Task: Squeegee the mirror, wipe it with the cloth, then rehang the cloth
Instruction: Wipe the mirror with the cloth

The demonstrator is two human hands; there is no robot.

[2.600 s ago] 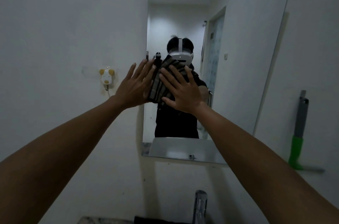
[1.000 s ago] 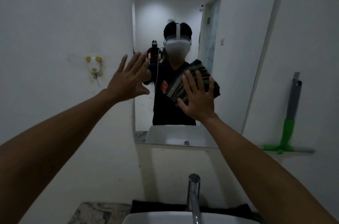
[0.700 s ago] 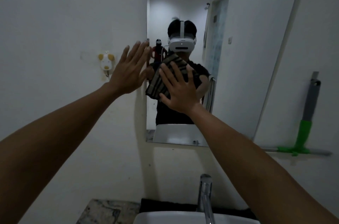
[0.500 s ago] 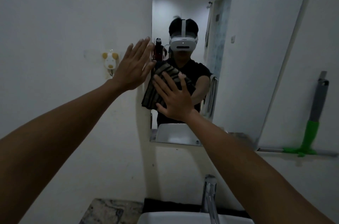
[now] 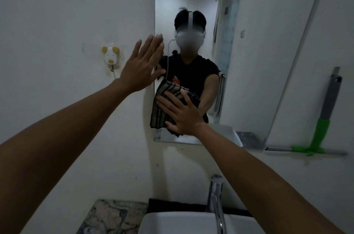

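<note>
- The cloth (image 5: 162,107), dark with pale stripes and bunched in folds, is pressed flat against the lower left part of the mirror (image 5: 268,61) by the right hand (image 5: 183,116).
- The grip of the right hand is spread: the fingers (image 5: 168,97) are laid open over the cloth and the palm bears on it, so nothing is pinched.
- The left hand (image 5: 141,67) is held open with fingers extended, at the left edge of the mirror, above the cloth and apart from it; nothing is held in it, and whether the wall or the glass is touched cannot be told.
- The squeegee (image 5: 325,118), with a grey and green handle, is seen against the wall to the right of the mirror, blade down, well apart from both hands.
- A small wall hook (image 5: 110,57) shaped like an animal face is fixed to the wall left of the mirror, near the left hand; nothing is hung on it.
- Below the mirror, a chrome faucet (image 5: 215,193) is set over a white sink (image 5: 172,223), with a marbled tabletop (image 5: 113,216) beside it on the left.
</note>
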